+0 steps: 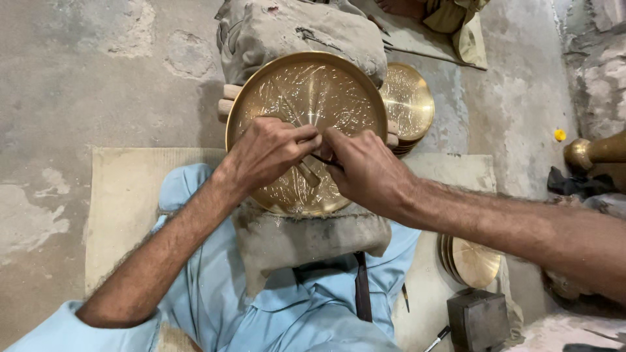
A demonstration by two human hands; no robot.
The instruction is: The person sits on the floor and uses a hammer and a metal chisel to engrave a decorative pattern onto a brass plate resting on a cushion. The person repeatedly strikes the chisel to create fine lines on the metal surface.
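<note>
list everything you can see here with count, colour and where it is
brass plate: 1, gold, centre, on a padded block
padded block: 1, grey-brown cloth, under and behind the plate
stacked brass plates: 1 stack, gold, right of the big plate
leaning brass plates: a few, gold, lower right
metal block: 1, dark grey, bottom right
mat: 1, beige, on the concrete floor
small tool: 1, pale handle, under both hands
left hand: on the plate, gripping the tool
right hand: on the plate, fingertips at the tool

No packages, labels, signs or screens show anywhere here (floor and walls included)
</note>
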